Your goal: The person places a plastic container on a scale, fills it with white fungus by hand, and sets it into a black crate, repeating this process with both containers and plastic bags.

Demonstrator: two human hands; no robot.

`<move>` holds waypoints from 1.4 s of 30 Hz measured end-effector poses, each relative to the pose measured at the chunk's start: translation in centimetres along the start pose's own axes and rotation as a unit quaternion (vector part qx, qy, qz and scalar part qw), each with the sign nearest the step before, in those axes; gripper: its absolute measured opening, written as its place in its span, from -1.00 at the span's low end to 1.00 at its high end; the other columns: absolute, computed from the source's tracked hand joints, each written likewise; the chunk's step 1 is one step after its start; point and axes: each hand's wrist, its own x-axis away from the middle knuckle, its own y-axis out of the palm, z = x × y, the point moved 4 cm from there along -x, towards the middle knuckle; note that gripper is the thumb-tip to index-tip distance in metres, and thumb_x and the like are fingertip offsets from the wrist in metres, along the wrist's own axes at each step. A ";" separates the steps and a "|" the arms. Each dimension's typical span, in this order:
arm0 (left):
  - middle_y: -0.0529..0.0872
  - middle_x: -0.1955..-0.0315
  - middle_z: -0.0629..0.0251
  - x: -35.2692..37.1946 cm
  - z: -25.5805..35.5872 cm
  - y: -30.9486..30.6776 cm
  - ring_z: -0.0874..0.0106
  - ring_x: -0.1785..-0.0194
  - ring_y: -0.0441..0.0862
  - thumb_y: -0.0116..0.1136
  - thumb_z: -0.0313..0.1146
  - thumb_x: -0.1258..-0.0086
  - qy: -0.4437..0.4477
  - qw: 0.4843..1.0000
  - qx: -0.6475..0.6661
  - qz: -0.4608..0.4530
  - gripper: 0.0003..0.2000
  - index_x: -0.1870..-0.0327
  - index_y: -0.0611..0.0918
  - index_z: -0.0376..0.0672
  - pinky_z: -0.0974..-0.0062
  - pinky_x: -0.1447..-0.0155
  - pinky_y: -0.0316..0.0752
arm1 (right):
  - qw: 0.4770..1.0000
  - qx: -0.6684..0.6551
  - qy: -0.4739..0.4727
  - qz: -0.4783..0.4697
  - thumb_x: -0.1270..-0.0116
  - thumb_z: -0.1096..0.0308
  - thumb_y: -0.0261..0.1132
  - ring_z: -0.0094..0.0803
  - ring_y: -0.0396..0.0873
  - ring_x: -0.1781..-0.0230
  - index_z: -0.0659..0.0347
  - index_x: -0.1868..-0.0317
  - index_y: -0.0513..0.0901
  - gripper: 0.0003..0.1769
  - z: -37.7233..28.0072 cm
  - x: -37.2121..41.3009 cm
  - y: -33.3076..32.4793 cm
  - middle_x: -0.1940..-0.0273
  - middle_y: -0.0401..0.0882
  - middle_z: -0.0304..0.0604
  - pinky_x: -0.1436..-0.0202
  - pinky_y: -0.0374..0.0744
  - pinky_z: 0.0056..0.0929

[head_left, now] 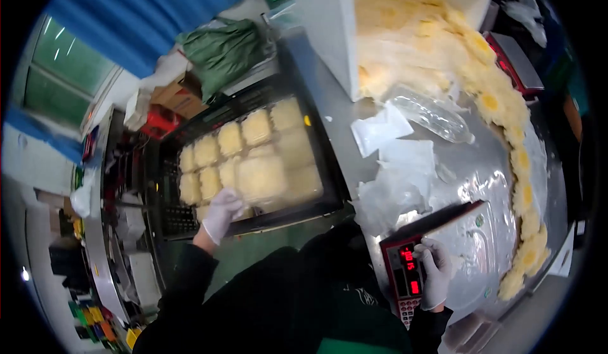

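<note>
My left hand point(221, 216), in a white glove, is closed at the near corner of a blurred pack of pale yellow food point(261, 178) over the black crate point(332, 192). Rows of similar packs point(230, 139) lie in that crate. At the right, my gloved right hand point(437, 273) is beside the red display of a scale point(405, 268), its fingertips pinched together; what they hold is too small to tell. Clear plastic point(472, 252) lies on the scale, just past these fingers.
A white tub point(342, 31) of pale yellow food lies tipped on the metal table point(345, 123), its contents spreading along the right side. White packets point(381, 128), a clear plastic container point(430, 113) and crumpled film point(396, 195) are nearby. Another scale point(516, 63) stands at the back right.
</note>
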 end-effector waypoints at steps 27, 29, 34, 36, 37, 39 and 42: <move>0.47 -0.18 -0.01 -28.0 15.4 47.3 0.10 -0.26 0.39 0.09 -0.15 -0.30 0.378 0.649 -0.617 -0.233 -0.51 -0.23 0.44 -0.16 0.28 -0.35 0.27 | 0.669 0.474 0.159 0.550 -0.40 0.11 0.12 -0.11 0.58 0.01 0.19 -0.05 0.63 -0.61 10.4 20.9 -22.1 0.02 0.63 0.05 -0.11 0.48 -0.29; 0.43 -0.22 -0.03 -31.5 16.7 51.9 0.07 -0.29 0.35 0.02 -0.16 -0.33 0.369 0.596 -0.681 -0.212 -0.51 -0.26 0.41 -0.18 0.26 -0.38 0.22 | 0.674 0.455 0.170 0.556 -0.39 0.14 0.14 -0.13 0.59 0.04 0.20 -0.03 0.64 -0.63 9.7 20.9 -22.1 0.05 0.64 0.04 -0.10 0.48 -0.31; 0.42 -0.22 -0.08 -46.0 16.4 57.7 0.05 -0.29 0.36 -0.01 -0.25 -0.33 0.446 0.609 -0.654 -0.052 -0.48 -0.30 0.36 -0.26 0.26 -0.32 0.30 | 0.660 0.399 0.207 0.602 -0.34 0.25 0.23 -0.24 0.61 0.10 0.29 0.04 0.66 -0.69 9.1 20.9 -23.2 0.11 0.67 0.05 -0.05 0.52 -0.37; 0.53 -0.13 -0.07 -53.5 16.3 57.3 0.07 -0.22 0.45 0.18 -0.23 -0.25 0.440 0.690 -0.569 -0.077 -0.51 -0.20 0.47 -0.21 0.27 -0.30 0.35 | 0.683 0.345 0.188 0.615 -0.33 0.12 0.26 -0.18 0.60 0.10 0.34 0.08 0.66 -0.60 9.9 21.4 -24.3 0.12 0.65 0.12 -0.07 0.53 -0.32; 0.57 0.02 -0.08 -54.9 15.9 57.2 0.04 -0.07 0.50 0.20 -0.23 -0.21 0.488 0.668 -0.552 -0.104 -0.51 -0.14 0.48 -0.28 0.21 -0.14 0.41 | 0.678 0.422 0.104 0.594 -0.21 0.49 0.18 -0.20 0.49 0.43 0.34 0.38 0.56 -0.91 11.1 21.5 -26.4 0.46 0.54 0.00 0.27 0.47 -0.33; 0.67 0.30 -0.01 -56.7 15.7 56.2 0.06 0.24 0.58 0.25 -0.31 -0.12 0.642 0.665 -0.355 -0.138 -0.65 0.08 0.59 -0.27 0.21 0.10 0.52 | 0.668 0.392 0.150 0.615 -0.20 0.54 0.15 -0.27 0.48 0.45 0.35 0.38 0.54 -0.94 13.6 23.1 -27.6 0.46 0.51 0.00 0.29 0.46 -0.38; 0.68 0.13 -0.01 -60.2 15.4 58.1 0.11 0.03 0.61 0.18 -0.25 -0.18 0.440 0.724 -0.511 -0.145 -0.62 0.01 0.58 -0.27 0.26 -0.08 0.50 | 0.628 0.380 0.060 0.677 -0.15 0.56 0.14 -0.21 0.42 0.52 0.34 0.49 0.46 -0.93 11.0 22.3 -26.7 0.54 0.43 0.01 0.38 0.42 -0.37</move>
